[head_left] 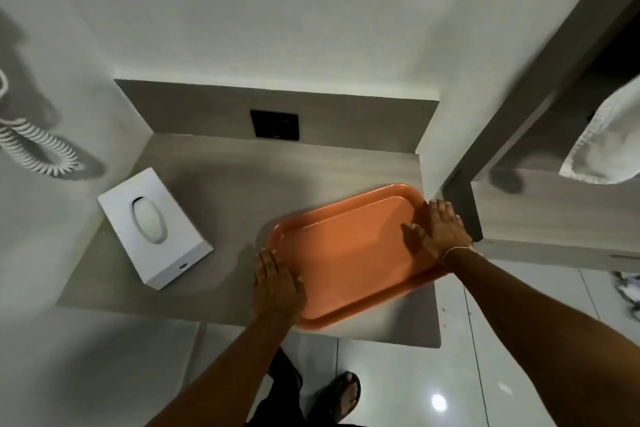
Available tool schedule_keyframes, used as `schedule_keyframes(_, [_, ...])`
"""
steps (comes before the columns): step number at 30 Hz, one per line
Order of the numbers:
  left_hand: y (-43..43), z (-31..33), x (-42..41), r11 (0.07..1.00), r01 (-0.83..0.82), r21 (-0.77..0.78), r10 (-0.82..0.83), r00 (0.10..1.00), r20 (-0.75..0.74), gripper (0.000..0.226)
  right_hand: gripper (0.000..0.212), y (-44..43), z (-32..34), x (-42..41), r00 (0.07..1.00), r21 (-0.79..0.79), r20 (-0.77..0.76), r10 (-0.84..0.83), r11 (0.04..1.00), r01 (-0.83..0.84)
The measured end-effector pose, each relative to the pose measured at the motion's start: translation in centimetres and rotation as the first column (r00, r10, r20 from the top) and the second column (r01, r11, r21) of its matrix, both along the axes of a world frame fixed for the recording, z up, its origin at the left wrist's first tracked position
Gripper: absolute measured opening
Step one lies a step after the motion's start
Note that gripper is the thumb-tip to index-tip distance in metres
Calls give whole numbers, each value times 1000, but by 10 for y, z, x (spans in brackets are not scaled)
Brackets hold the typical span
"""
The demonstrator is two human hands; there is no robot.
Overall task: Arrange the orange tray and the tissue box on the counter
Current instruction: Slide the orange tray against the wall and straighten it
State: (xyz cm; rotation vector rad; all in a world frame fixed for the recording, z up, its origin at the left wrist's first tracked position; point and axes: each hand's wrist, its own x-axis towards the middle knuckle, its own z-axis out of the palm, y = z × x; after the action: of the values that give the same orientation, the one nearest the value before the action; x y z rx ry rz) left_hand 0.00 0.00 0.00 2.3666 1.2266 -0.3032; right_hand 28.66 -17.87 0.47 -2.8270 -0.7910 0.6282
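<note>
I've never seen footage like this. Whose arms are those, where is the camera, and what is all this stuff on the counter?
There is no machine here. The arms belong to a person wearing a wide-angle camera on the head, so this one picture looks down along the forearms at a wood-grain counter set in a wall corner.

On the counter lies an orange tray, turned at an angle, its near corner reaching the counter's front edge. The left hand lies flat on the tray's left end and the right hand on its right end, fingers spread. The tray sits on the counter and carries nothing.

To the left, apart from the tray, a white tissue box lies on the counter, also skewed, untouched. A coiled white cord hangs on the left wall, and a dark wall plate sits behind the counter.
</note>
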Motion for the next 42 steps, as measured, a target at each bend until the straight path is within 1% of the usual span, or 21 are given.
schedule_keyframes(1, [-4, -3, 1, 1000, -18, -17, 18, 1000, -19, 78, 87, -2, -2, 0, 999, 4, -13, -31, 1000, 31])
schedule_keyframes(4, [-11, -3, 3, 994, -88, -70, 88, 996, 1, 76, 89, -4, -2, -5, 987, 13, -130, -99, 995, 102])
schedule_keyframes(7, [-16, -5, 7, 990, -106, -92, 108, 994, 21, 74, 86, -3, -5, -9, 982, 19, -147, -120, 992, 124])
schedule_keyframes(10, [-17, -2, 13, 975, -154, -158, 163, 985, 50, 72, 73, -1, 2, -6, 978, 47, -150, -145, 987, 154])
schedule_keyframes(14, [-15, 2, 16, 952, -215, -217, 243, 964, 112, 65, 47, -2, 7, -5, 967, 165, -192, -166, 966, 199])
schedule_keyframes(17, [-4, 4, 13, 943, -221, -249, 266, 950, 164, 59, 34, -3, 11, -3, 961, 182, -207, -181, 958, 220])
schedule_keyframes(19, [10, 6, 10, 941, -221, -258, 275, 941, 196, 60, 28, -1, 12, -5, 949, 205, -236, -209, 944, 259])
schedule_keyframes(24, [64, 17, 12, 960, -136, -244, 197, 948, 250, 51, 18, 11, 11, -16, 904, 277, -322, -283, 885, 375])
schedule_keyframes(29, [140, 31, 27, 977, -41, -208, 95, 962, 256, 52, 11, 44, 15, -30, 850, 340, -368, -377, 796, 501])
schedule_keyframes(32, [180, 36, 38, 978, 9, -207, 44, 968, 247, 53, 10, 69, 20, -31, 843, 347, -369, -392, 783, 516])
schedule_keyframes(37, [232, 28, 58, 961, 135, -240, -64, 957, 282, 42, 8, 105, 16, -23, 847, 371, -333, -414, 768, 521])
schedule_keyframes(40, [248, 23, 66, 965, 142, -222, -74, 955, 286, 35, 9, 119, 11, -22, 830, 384, -334, -446, 740, 552])
schedule_keyframes(42, [253, 21, 71, 960, 132, -246, -55, 953, 297, 29, 8, 123, 6, -23, 819, 393, -336, -465, 721, 570])
